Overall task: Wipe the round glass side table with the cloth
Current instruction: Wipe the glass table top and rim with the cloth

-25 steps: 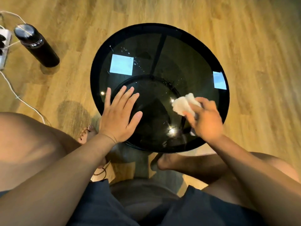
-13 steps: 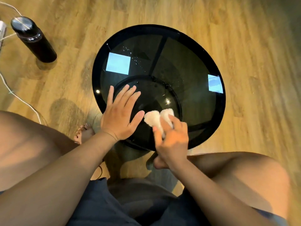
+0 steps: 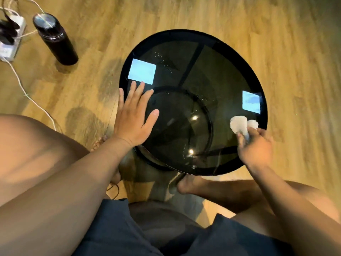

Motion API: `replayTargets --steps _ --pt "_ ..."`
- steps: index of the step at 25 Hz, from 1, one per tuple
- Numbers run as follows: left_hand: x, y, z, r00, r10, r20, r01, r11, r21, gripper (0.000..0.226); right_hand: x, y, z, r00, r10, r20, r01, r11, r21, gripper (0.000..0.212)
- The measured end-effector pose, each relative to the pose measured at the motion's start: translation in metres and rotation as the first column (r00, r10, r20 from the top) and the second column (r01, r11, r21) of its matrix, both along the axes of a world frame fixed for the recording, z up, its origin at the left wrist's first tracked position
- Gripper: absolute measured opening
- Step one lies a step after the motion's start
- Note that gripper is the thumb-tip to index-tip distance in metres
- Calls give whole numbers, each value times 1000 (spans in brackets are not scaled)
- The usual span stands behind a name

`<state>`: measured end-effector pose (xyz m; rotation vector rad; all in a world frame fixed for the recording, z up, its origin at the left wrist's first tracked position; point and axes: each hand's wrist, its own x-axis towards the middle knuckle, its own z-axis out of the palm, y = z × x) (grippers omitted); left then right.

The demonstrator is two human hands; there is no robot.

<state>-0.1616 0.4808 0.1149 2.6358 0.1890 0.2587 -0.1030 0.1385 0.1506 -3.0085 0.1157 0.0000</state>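
Observation:
The round dark glass side table point(image 3: 217, 71) stands on the wooden floor in front of me, with small water drops near its far left and two bright window reflections. My left hand point(image 3: 133, 117) lies flat, fingers spread, on the table's left edge. My right hand point(image 3: 255, 147) grips a small bunched white cloth point(image 3: 239, 125) and presses it on the glass at the near right rim.
A black bottle point(image 3: 54, 38) stands on the floor at the far left, beside a white power strip point(image 3: 10, 37) with plugs and a white cable point(image 3: 27, 93). My bare legs and feet are under and beside the table. Wooden floor surrounds the table.
My right hand swept the cloth from the right side to the near middle beside my left thumb, then back out to the near right rim. My left hand stayed flat on the left edge.

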Motion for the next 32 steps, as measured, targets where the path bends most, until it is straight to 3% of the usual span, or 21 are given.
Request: replayTargets --steps 3,6,8,11,14,17,19,24,27,32 --pt "1 1 -2 998 49 42 -45 994 -98 64 -71 80 -8 952 297 78 -305 946 108 36" --pt "1 -1 -1 989 108 102 -74 955 -288 64 -107 134 -6 742 664 93 -666 713 220 45" --pt "1 -2 1 979 151 136 -81 904 -419 63 -77 160 -7 608 786 108 -786 578 219 52" --pt "1 0 0 969 200 142 -101 852 -513 63 -17 203 -13 666 727 167 -736 605 303 38" --pt "1 0 1 973 193 127 -104 858 -503 67 45 264 -21 662 727 182 -747 623 229 32" --pt "0 -2 3 975 194 106 -112 847 -519 67 94 312 -18 772 610 178 -634 723 273 28" --pt "3 1 7 975 210 76 -133 818 -559 68 91 312 -19 798 587 139 -601 755 263 29" --pt "21 18 10 974 207 91 -144 878 -455 67 -17 209 -10 662 723 200 -746 611 264 35" --pt "25 14 2 981 173 93 -128 923 -364 64 -80 131 -9 604 790 100 -785 569 245 46" --pt "22 12 -3 979 147 141 -94 941 -325 66 -38 153 -13 508 857 85 -856 492 157 38"
